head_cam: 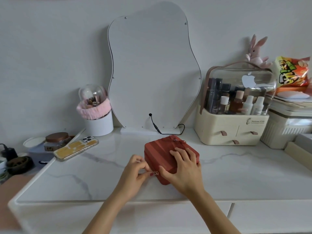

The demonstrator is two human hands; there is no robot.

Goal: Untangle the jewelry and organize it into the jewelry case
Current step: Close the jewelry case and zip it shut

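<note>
One closed, ribbed, rust-red jewelry case (162,152) was set on the marble tabletop (236,174). Its zipper pull (155,173) was pinched by the left hand (135,171); the right hand (183,168) was laid with fingers spread on the lid.

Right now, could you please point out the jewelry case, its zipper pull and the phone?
jewelry case (162,149): head view, on its ribbed red lid.
zipper pull (155,173): head view, on the metal tab at the near corner.
phone (76,148): head view, on its yellow back.
</note>
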